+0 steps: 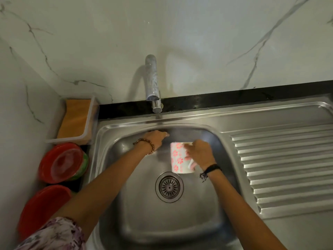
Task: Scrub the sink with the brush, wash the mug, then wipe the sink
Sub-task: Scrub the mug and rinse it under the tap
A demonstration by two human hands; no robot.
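A marble-patterned wall (pixel 198 33) rises behind a steel sink (pixel 111 134) set in a dark-edged surface (pixel 225 99), with a ribbed draining board (pixel 281 168) to its right. A tap (pixel 153 83) hangs over the back of the basin, above the drain (pixel 169 187). The right hand (pixel 200 153) grips a white mug (pixel 178 159) with pink flowers, holding it over the basin just behind the drain. The left hand (pixel 155 139) reaches to the basin's back wall, fingers stretched out and holding nothing. Left of the sink sit a clear tray (pixel 86 127) with an orange sponge (pixel 75 120) and red plastic bowls (pixel 61 162).
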